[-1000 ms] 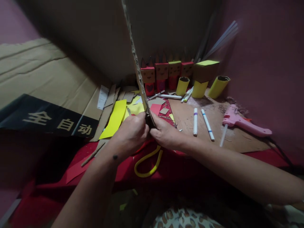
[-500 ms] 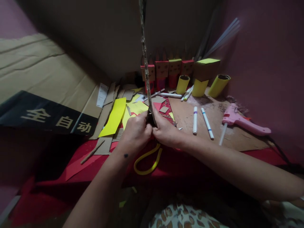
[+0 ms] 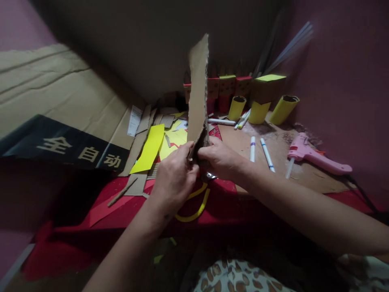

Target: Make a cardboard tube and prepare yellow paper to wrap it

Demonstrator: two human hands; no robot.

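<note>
A tall piece of brown cardboard (image 3: 198,87) stands upright between my hands, its broad face partly turned toward me and its edges ragged. My left hand (image 3: 176,176) is closed on its lower left part. My right hand (image 3: 220,158) is closed on the lower right part, where the cardboard is bent or torn; the fingers hide the exact spot. Below my hands a yellow loop handle (image 3: 194,217) lies on the red cloth. Near it shows a bit of shiny metal (image 3: 210,176), which looks like part of scissors mostly hidden by my hands.
A pink glue gun (image 3: 316,154) and two markers (image 3: 266,154) lie right. Yellow tubes (image 3: 284,110) and box-headed figures (image 3: 227,91) stand behind. Yellow paper (image 3: 148,150), cardboard scraps and a red strip (image 3: 109,209) lie left, beside a large carton (image 3: 69,93).
The cardboard has turned from edge-on to showing its broad face, and its top has come down into view. My right hand has shifted slightly right. The whole view has moved a little.
</note>
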